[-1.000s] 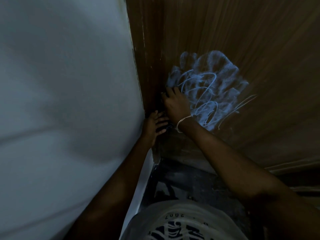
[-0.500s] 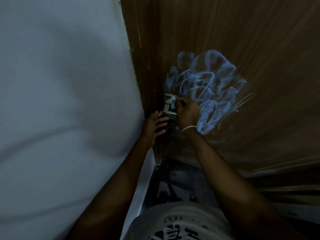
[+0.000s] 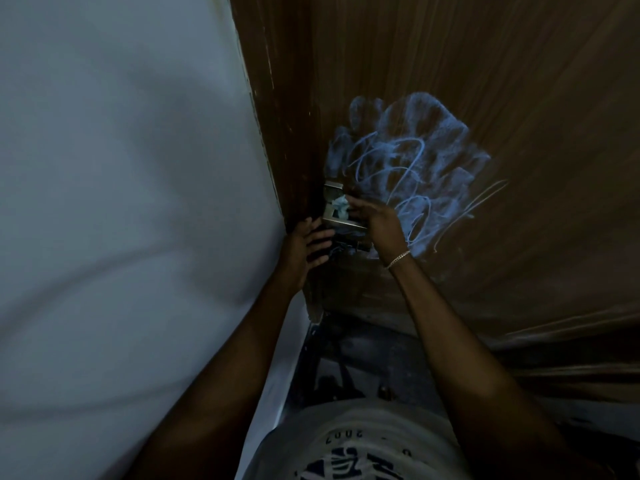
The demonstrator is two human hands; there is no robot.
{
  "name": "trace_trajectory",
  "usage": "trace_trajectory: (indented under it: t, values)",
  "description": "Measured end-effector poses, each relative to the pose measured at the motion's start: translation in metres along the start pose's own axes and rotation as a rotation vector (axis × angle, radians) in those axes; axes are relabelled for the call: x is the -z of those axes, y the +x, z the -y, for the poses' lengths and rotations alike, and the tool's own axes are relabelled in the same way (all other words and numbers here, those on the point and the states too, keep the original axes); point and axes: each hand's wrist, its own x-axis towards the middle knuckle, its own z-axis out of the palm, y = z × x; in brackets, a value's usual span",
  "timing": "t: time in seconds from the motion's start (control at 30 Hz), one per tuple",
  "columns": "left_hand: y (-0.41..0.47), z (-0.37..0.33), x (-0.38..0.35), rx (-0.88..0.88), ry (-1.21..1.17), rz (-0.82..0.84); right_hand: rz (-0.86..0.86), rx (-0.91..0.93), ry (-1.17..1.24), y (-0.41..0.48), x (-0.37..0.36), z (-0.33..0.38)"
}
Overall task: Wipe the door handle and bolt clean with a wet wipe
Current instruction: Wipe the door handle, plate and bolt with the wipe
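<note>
- the metal door handle (image 3: 341,222) sits at the left edge of the brown door (image 3: 502,81), right beside the pale wall (image 3: 121,168). its bright lower bar runs from that edge toward the right hand.
- right hand (image 3: 379,225): its fingertips pinch a crumpled wet wipe (image 3: 340,204) and press it inside the handle's frame. the wipe lies up and left of the palm.
- left hand (image 3: 302,245): fingers straight and spread, holding nothing, resting at the door's edge just below the handle.
- dark hardware just under the handle, likely the bolt (image 3: 348,244), lies between both hands. the wiping hand looks best placed to reach it, with a short move down.
- a blue chalk scribble (image 3: 415,157) covers the door above the right hand.
</note>
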Motion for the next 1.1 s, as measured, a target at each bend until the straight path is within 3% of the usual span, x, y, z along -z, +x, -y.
trace_trajectory:
  t: [0.2,0.33,0.43,0.6,0.7,0.87,1.1]
  values:
    - [-0.002,-0.001,-0.003,-0.001,-0.032,-0.021,0.193,-0.329,0.583,-0.006,0.014,-0.02]
    - [-0.003,0.0,-0.004,0.001,-0.055,-0.018,0.177,-0.473,0.971,-0.009,0.01,-0.038]
    - [-0.004,-0.001,-0.005,-0.002,-0.061,-0.006,0.023,-0.482,1.184,-0.008,-0.008,-0.043]
    - [-0.004,0.001,-0.003,-0.008,-0.072,0.006,-0.176,-0.453,1.269,-0.003,-0.031,-0.049]
    - [-0.002,0.003,-0.001,-0.009,-0.081,0.011,-0.213,-0.474,1.361,0.002,-0.04,-0.059]
    - [0.003,0.007,0.003,-0.011,-0.097,0.021,-0.228,-0.341,1.199,0.014,-0.061,-0.062]
    - [0.004,0.008,0.002,-0.025,-0.111,0.003,-0.416,-0.441,1.264,0.011,-0.059,-0.067]
